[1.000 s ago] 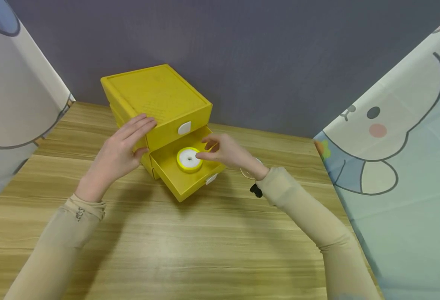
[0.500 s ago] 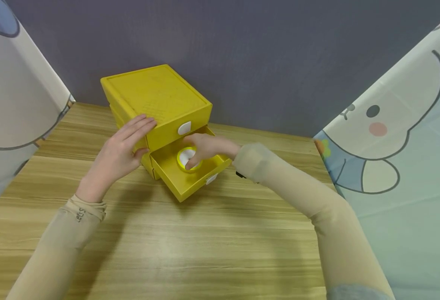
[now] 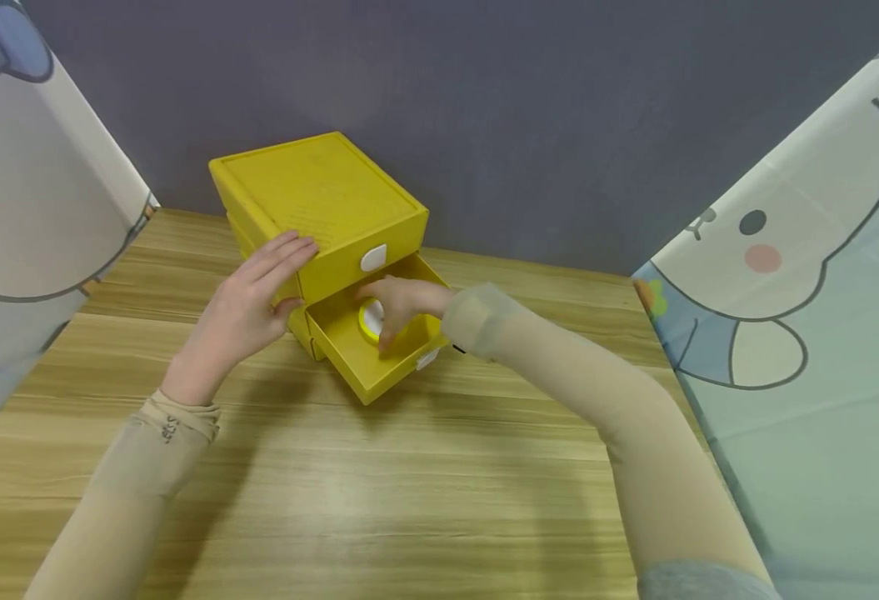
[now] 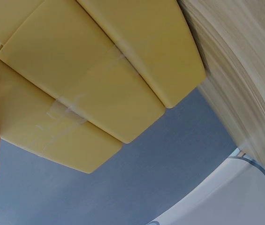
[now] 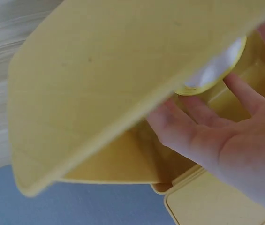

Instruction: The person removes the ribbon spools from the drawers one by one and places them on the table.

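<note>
A yellow cabinet [image 3: 319, 192] of stacked drawers stands on the wooden table, its pulled-out drawer [image 3: 352, 358] holding a roll of yellow ribbon [image 3: 372, 321] on a white spool. My right hand [image 3: 402, 304] reaches into that drawer with thumb and fingers curved around the roll and hides its right part. In the right wrist view, fingertips lie at the rim of the ribbon roll [image 5: 216, 68], with the drawer's front wall [image 5: 99, 70] partly covering it. My left hand [image 3: 247, 296] rests on the cabinet's front left top edge, fingers extended and thumb apart.
A dark grey partition [image 3: 521, 125] rises behind the cabinet. Printed cartoon cloths [image 3: 784, 333] line both sides of the wooden table [image 3: 409, 500]. The upper drawer's white handle [image 3: 374, 257] sits just above my right hand.
My right hand has moved leftward and down into the drawer, from beside the ribbon roll to around it. The left hand stays on the cabinet, and the head view has shifted slightly.
</note>
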Motion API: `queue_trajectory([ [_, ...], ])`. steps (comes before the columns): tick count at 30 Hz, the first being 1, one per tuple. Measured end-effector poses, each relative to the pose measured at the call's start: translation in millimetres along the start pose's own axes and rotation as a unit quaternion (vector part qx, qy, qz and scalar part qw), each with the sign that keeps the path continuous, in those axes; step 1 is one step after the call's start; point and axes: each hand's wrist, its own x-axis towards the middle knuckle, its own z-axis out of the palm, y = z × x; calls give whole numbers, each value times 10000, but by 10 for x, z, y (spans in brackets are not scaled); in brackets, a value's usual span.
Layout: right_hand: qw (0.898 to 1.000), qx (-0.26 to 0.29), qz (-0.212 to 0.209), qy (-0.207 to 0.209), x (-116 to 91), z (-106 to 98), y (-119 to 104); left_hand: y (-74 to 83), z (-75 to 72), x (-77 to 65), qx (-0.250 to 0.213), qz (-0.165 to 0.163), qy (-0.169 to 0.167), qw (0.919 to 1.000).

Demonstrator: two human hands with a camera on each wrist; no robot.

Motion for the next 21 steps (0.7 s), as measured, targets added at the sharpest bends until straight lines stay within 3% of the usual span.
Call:
queue_trajectory([
  [13, 9994, 172, -104, 285, -35, 86, 100, 13, 6, 9, 42, -36, -10, 10000],
  [21, 9945, 623, -431, 722, -318, -54, 195, 7, 9, 15, 26, -42, -8, 10000],
])
